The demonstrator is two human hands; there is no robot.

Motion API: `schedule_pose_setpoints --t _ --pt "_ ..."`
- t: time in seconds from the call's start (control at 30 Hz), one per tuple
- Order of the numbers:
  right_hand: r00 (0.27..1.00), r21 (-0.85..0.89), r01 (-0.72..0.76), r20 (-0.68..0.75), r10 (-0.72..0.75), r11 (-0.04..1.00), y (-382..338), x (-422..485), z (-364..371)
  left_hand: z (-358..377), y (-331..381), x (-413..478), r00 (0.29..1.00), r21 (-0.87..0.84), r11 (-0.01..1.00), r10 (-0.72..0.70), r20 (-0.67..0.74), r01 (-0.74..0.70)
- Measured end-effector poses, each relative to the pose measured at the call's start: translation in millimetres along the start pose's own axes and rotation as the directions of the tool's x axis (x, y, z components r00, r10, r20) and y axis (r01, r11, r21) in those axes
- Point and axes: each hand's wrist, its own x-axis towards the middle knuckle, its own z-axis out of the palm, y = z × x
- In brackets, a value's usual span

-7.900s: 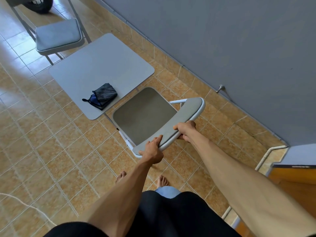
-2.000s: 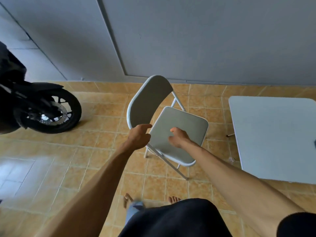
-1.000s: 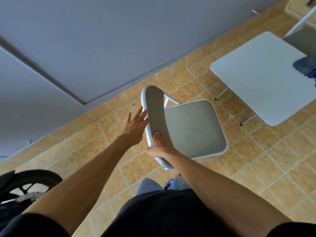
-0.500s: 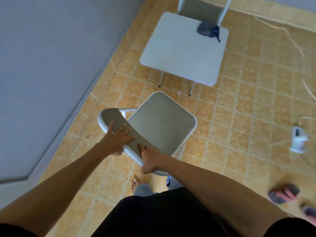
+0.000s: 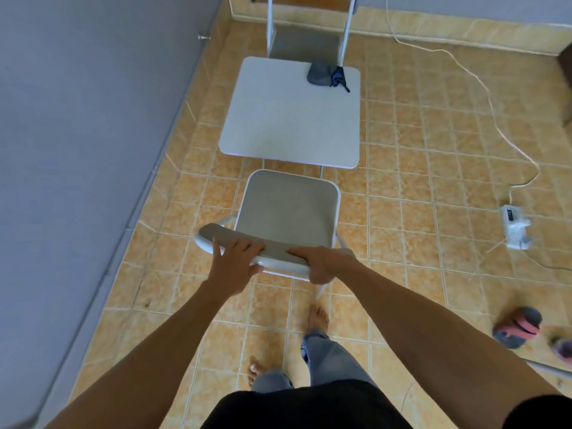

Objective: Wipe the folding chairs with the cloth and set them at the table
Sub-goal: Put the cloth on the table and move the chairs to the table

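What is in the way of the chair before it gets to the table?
Nothing visible. Both the left hand and right hand grip the backrest of the chair, and its seat front sits just short of the table edge. Only bare floor tiles show between them.

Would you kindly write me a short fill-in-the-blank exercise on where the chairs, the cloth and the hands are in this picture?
1. Both hands, the left hand and the right hand, grip the near chair by its ____.
2. The dark cloth lies on the ____.
3. The second chair stands at the table's ____ side.
4. The person's feet are ____.

Missing words: backrest; table; far; bare
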Motion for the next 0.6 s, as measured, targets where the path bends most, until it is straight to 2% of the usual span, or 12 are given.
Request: schedule_pose_setpoints --t 0.13,0.3,0.43,0.6 --pt "0.998 0.082 -0.019 -0.056 0.024 0.996 12.2 15.3 -1.8 -7.4 7.5 17.0 0.999 -0.03 0.999 -0.024 0.022 0.025" --pt "0.998 0.067 0.037 -0.044 -0.034 0.997 25.3 24.8 -13.0 -9.0 6.4 26.6 0.997 0.003 0.999 -0.046 0.054 0.046" --pt "0.996 0.015 0.026 -0.09 -0.024 1.0 30.4 26.2 -22.0 -14.4 15.1 36.2 0.991 -0.041 0.994 -0.093 0.092 0.097" --pt "0.995 0.028 -0.001 -0.098 0.004 1.0 28.4 25.5 -12.6 -12.8 13.8 32.5 0.992 -0.063 0.995 -0.077 0.103 0.083"
